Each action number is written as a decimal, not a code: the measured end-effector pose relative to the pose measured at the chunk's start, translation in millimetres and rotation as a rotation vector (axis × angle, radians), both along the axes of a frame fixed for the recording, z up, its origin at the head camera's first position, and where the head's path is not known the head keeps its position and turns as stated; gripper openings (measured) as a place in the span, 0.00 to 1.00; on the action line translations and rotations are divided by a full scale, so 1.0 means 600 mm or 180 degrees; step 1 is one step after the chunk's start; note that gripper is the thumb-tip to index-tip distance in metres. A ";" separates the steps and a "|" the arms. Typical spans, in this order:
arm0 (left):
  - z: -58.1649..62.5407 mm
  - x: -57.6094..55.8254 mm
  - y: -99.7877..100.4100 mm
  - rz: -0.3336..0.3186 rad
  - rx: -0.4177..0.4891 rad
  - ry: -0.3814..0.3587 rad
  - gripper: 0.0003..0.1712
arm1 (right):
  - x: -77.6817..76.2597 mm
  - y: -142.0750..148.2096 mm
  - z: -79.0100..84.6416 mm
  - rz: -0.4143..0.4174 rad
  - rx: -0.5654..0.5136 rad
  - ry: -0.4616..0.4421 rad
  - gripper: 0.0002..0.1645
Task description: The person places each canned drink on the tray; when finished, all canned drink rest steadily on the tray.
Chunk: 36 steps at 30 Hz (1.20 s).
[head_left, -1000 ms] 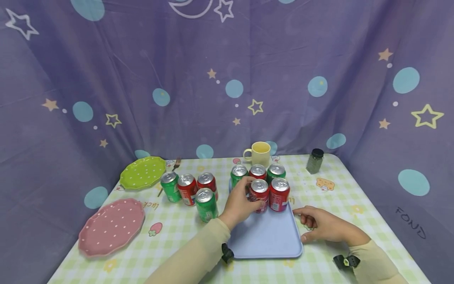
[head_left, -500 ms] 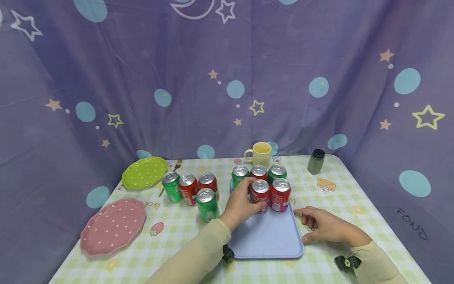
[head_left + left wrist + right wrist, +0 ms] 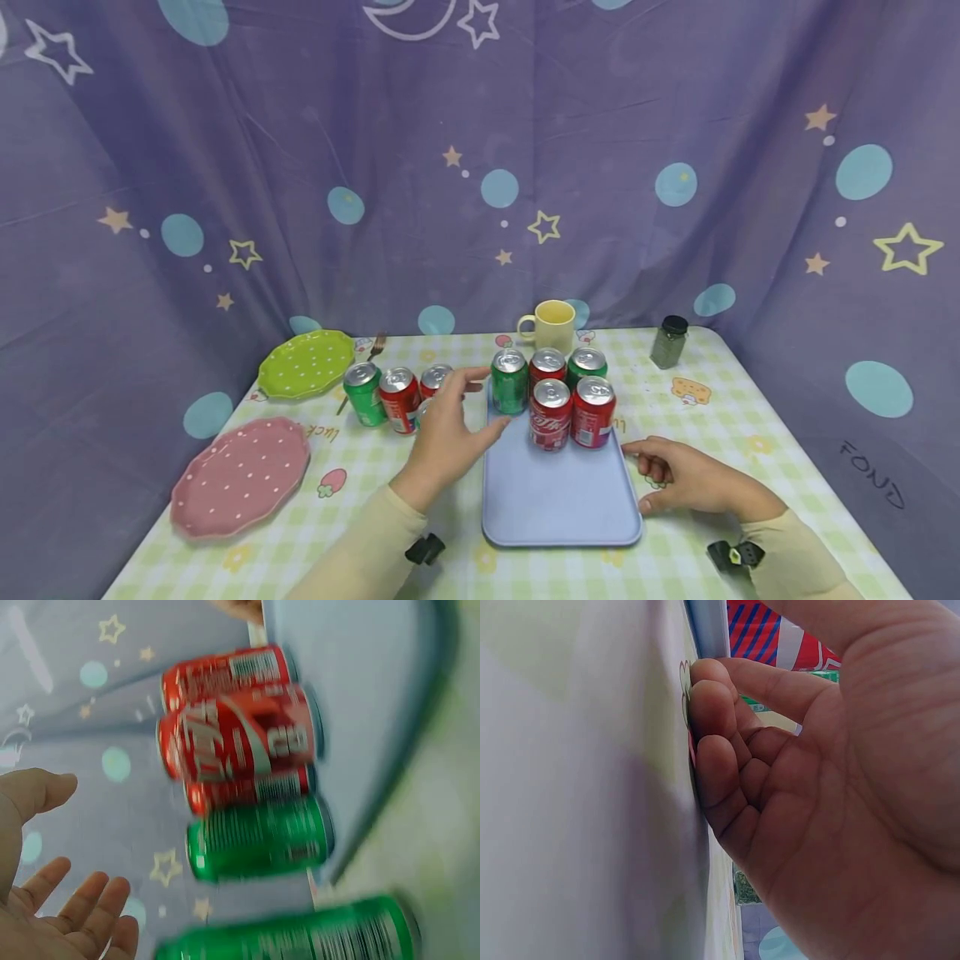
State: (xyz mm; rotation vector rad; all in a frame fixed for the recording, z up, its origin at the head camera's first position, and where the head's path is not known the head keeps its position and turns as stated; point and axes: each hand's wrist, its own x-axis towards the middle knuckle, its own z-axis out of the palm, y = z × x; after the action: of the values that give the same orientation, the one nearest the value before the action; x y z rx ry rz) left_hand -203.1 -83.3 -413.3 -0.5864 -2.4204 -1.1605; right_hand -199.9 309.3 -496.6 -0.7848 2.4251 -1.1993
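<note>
My left hand [image 3: 442, 433] holds nothing, its fingers spread and thumb apart, in the air over the tray's left edge. On the blue tray [image 3: 558, 508] several soda cans stand upright: a red can [image 3: 551, 427] and another red can [image 3: 592, 421] in front, with a green can [image 3: 510, 390], a red one and a green one behind. Left of the tray is a second group, with a green can [image 3: 363, 402] and red can [image 3: 400, 407]; my left hand mostly hides its front green can. My right hand [image 3: 690, 477] rests on the table, index finger and thumb at the tray's right edge.
A yellow mug [image 3: 554, 325] stands behind the tray, and a dark-lidded jar [image 3: 669, 343] is at the back right. To the left lie a green plate [image 3: 307, 364], a pink plate [image 3: 242, 477] and a fork [image 3: 377, 347]. A purple curtain [image 3: 420, 108] hangs behind the table.
My left hand has let go of the front-left red can, which stays on the tray, and has moved left toward the other cans. My right hand keeps its place.
</note>
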 end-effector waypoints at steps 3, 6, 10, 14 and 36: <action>-0.006 0.005 -0.039 0.0123 0.0054 0.0105 0.39 | 0.000 0.001 -0.001 -0.0020 0.0046 -0.0010 0.51; -0.019 0.007 -0.073 0.0214 0.0111 0.0112 0.39 | -0.001 0.001 -0.003 -0.0049 0.0078 -0.0030 0.51; -0.041 0.007 -0.103 0.0234 0.0227 0.0009 0.42 | -0.002 0.001 -0.003 -0.0031 0.0044 -0.0015 0.51; -0.062 0.002 -0.118 0.0234 0.0247 -0.0214 0.45 | 0.001 0.001 -0.003 -0.0037 0.0046 -0.0008 0.50; -0.108 -0.018 -0.146 0.0157 0.0293 -0.0984 0.46 | -0.002 0.002 -0.005 -0.0041 0.0079 0.0003 0.50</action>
State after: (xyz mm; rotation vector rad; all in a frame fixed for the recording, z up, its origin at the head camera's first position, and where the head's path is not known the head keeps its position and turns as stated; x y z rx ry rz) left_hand -214.1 -170.6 -478.3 -0.3369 -2.5983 -1.4228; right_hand -201.3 310.4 -499.4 -0.7638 2.4447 -1.1714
